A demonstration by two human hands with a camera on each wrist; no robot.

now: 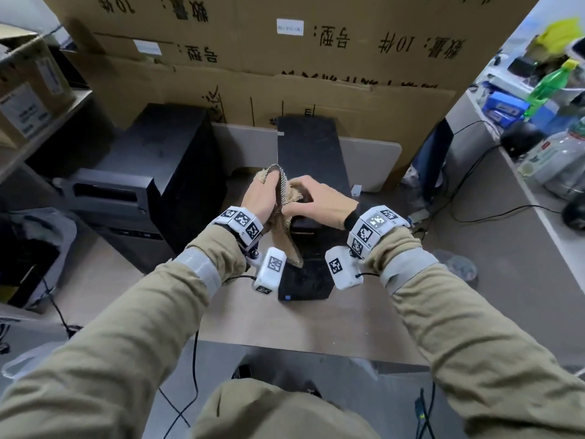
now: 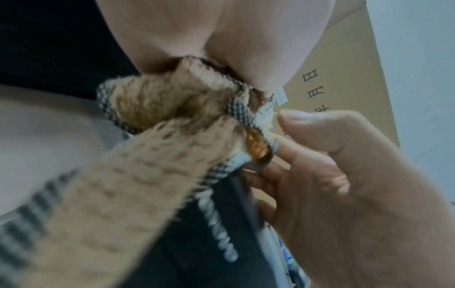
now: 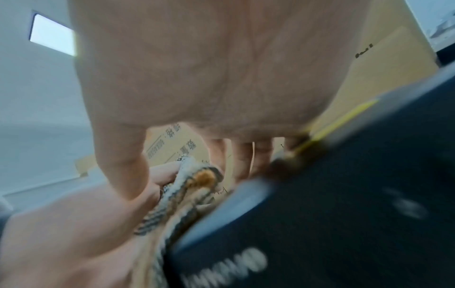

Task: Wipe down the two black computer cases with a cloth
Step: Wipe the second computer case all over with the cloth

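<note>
Over the slim black computer case (image 1: 311, 153) in the middle of the table, both hands hold a beige fleecy cloth (image 1: 283, 213) with a checkered edge. My left hand (image 1: 264, 188) grips its upper part, and the rest hangs down past that wrist. My right hand (image 1: 300, 193) pinches the cloth's edge from the right, just above the slim case. In the left wrist view the cloth (image 2: 152, 152) is bunched under my left palm and the right hand's fingers (image 2: 307, 148) pinch its hem. The larger black case (image 1: 158, 172) stands to the left, untouched.
Tall cardboard boxes (image 1: 300, 58) wall off the back of the table (image 1: 474, 264). A desk on the right carries a green bottle (image 1: 549, 87), clear bottles and cables. A shelf with a cardboard box (image 1: 28, 99) is on the left. Cables hang below the table's front edge.
</note>
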